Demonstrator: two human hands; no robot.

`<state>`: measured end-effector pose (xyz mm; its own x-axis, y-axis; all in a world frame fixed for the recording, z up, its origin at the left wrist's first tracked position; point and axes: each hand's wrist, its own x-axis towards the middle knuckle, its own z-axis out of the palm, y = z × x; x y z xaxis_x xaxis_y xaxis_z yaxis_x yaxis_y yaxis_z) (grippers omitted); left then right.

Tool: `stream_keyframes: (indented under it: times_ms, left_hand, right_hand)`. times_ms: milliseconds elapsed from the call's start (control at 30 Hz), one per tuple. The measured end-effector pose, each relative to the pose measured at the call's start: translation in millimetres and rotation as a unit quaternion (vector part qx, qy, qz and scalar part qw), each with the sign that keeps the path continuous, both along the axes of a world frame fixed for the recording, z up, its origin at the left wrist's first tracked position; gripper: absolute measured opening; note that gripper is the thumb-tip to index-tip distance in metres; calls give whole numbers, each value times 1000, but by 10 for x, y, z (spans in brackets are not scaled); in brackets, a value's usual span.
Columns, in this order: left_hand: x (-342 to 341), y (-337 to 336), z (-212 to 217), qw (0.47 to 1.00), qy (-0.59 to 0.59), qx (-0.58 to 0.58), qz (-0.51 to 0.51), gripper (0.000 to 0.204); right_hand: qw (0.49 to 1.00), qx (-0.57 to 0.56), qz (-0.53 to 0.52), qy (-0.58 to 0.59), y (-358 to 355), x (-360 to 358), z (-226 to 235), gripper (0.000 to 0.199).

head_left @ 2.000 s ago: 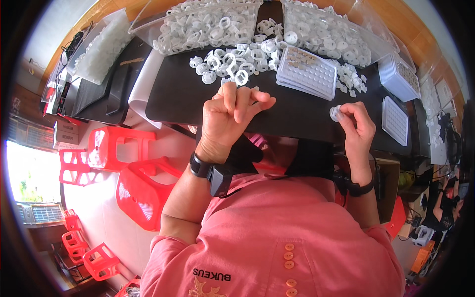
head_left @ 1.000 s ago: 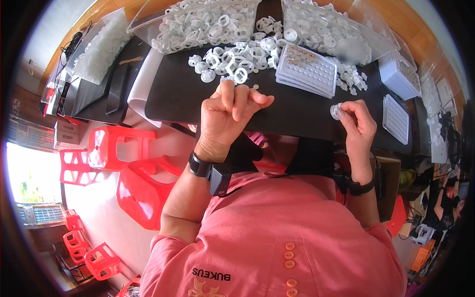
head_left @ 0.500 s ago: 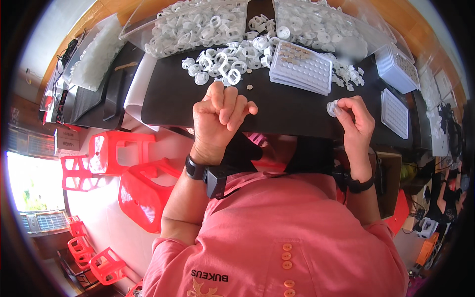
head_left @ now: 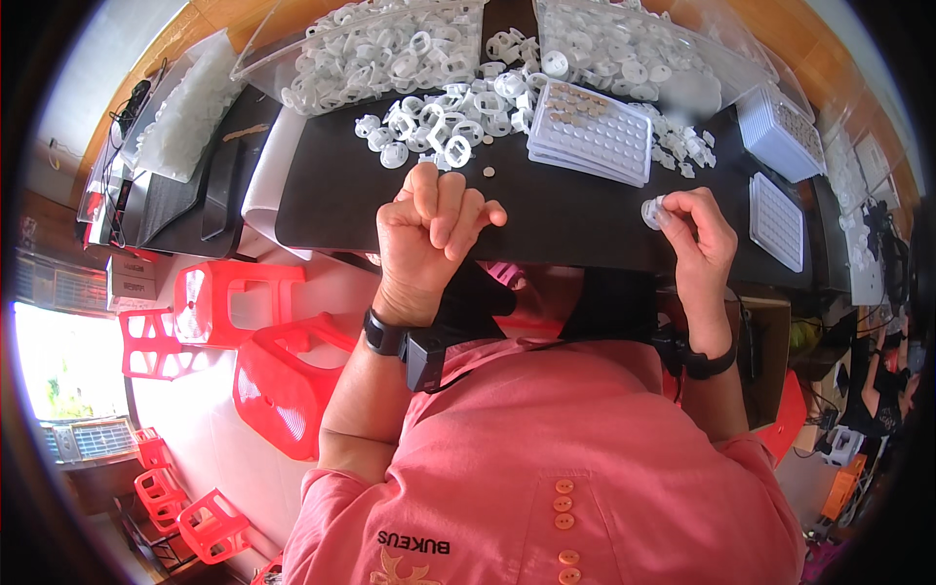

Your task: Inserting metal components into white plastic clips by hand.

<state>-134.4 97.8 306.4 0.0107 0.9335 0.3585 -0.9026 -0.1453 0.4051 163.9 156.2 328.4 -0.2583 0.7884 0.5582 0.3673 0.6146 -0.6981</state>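
Between the thumb and forefinger of my right hand (head_left: 700, 234) is a small white round plastic part (head_left: 652, 213), held just over the table's near edge. My left hand (head_left: 429, 224) is closed, its fingers curled in toward the palm; anything inside them is hidden. Just beyond it lies a heap of white plastic ring-shaped parts (head_left: 444, 125). One small pale disc (head_left: 488, 173) rests on the dark table (head_left: 575, 216) between the hands. Farther back, a stack of white pocketed trays (head_left: 609, 146) carries several small tan discs at its far-left part.
Two clear bins of white parts (head_left: 390, 49) (head_left: 634, 54) stand at the back. Small white pieces (head_left: 682, 146) lie right of the trays. At the right are another tray stack (head_left: 780, 141) and a single tray (head_left: 777, 222). Red stools (head_left: 292, 390) stand at the left.
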Motion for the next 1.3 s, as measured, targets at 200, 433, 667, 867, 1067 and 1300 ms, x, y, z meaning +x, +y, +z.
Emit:
stream_keyframes:
  times_ms: [200,433,667,867,1067,1300]
  left_hand:
    - [6,-8,1,1000,6,-4,8,22]
    - [4,-5,1,1000,10,9,6,22]
    - [-12,-2,1,1000,21,19,-6,19]
    - [16,-6,13,1000,11,8,2,20]
    - [17,-7,5,1000,4,1,11,21]
    - [15,-1,3,1000,5,0,8,20]
  right_hand:
    - [1000,4,1,1,4,3,-3,6]
    - [1000,-1,0,7,-1,-3,-12,7]
    - [1000,2,-2,1,2,5,-16,7]
    - [1000,0,-1,3,7,7,-17,7]
    - [1000,5,-1,1,2,-7,-6,7]
    - [1000,6,0,1,5,-4,-16,7]
